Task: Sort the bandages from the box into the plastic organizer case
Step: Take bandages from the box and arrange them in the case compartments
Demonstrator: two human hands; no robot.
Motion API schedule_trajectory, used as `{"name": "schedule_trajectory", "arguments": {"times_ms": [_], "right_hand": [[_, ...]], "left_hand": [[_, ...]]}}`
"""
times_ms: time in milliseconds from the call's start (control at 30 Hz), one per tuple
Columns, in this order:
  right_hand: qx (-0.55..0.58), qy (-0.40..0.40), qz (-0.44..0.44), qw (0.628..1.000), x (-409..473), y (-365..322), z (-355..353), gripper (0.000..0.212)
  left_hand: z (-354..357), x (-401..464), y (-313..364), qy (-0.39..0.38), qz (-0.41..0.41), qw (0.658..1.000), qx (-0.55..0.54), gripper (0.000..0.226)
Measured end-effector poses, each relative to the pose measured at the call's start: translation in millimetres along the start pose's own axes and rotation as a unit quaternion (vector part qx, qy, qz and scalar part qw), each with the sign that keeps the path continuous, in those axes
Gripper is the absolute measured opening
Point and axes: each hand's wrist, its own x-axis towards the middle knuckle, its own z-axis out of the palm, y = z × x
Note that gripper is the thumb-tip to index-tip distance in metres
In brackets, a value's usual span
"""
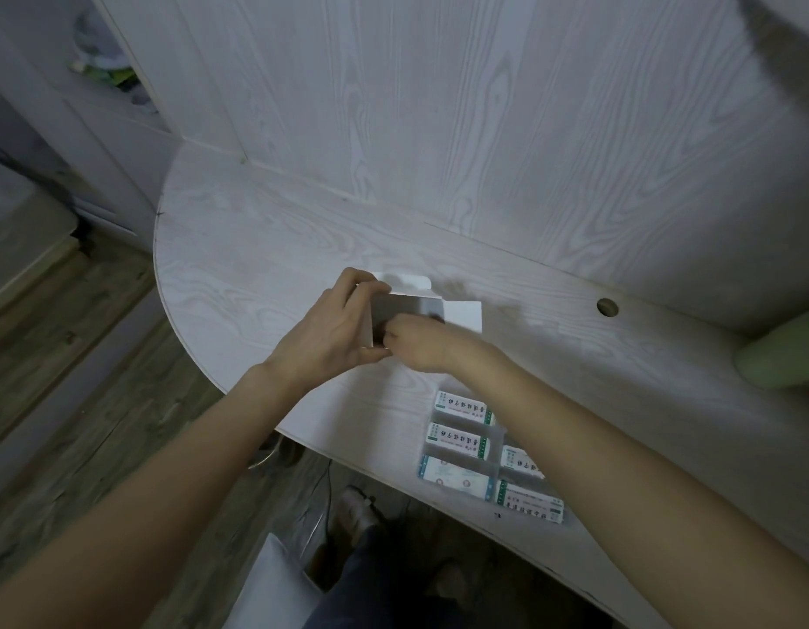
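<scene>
On the table (239, 247), the case (495, 456) (bandages (459, 440) already in several cells) sits near the front edge, where the right forearm could nudge it off. The left hand (330, 333) grips the open box (407, 306) above; the right hand (416, 342) reaches inside, fingers hidden, and a loose pinch might spill bandages

matt white cardboard box (420, 306), clear glossy plastic organizer case (495, 451), glossy paper-wrapped bandages (461, 440), pale matt woodgrain table (257, 261), matching woodgrain wall panel (484, 106), worn wood floor (76, 356)
</scene>
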Motion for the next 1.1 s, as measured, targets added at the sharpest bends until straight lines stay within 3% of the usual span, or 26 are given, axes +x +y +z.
{"name": "schedule_trajectory", "arguments": {"times_ms": [133, 267, 367, 567, 700, 833, 967, 1100], "right_hand": [[0.056, 0.009, -0.025, 0.998, -21.1, -3.2, -3.6, 0.027], [-0.01, 0.043, -0.074, 0.996, -19.7, 0.9, 8.0, 0.019], [0.004, 0.083, -0.11, 0.99, -16.3, 6.0, 10.8, 0.015], [0.249, 0.153, -0.089, 0.952, -16.5, 11.5, 22.9, 0.019], [0.461, 0.154, -0.056, 0.872, -16.0, 9.4, 18.7, 0.02], [0.441, 0.25, -0.025, 0.862, -8.7, 3.5, 16.4, 0.033], [0.415, 0.31, 0.002, 0.856, -2.9, -4.9, 19.6, 0.029], [0.429, 0.362, 0.03, 0.827, -5.4, -10.9, 21.6, 0.039]], "left_hand": [[0.1, -4.6, -1.1, 0.006, -0.002, 1.0, -0.009, 0.069], [1.0, -5.0, -0.3, 0.018, -0.008, 0.999, -0.026, 0.071], [0.8, -4.7, 1.3, 0.027, -0.005, 0.999, -0.029, 0.07], [0.8, -3.2, 4.5, 0.025, 0.004, 1.0, -0.008, 0.069], [1.7, -2.6, 3.7, 0.004, 0.04, 0.999, 0.016, 0.071], [4.3, -1.7, 2.5, 0.036, 0.029, 0.999, -0.004, 0.067], [7.5, -1.5, 1.9, 0.065, 0.01, 0.997, -0.039, 0.06], [12.2, -0.1, 2.3, 0.06, -0.004, 0.997, -0.044, 0.066]]}}
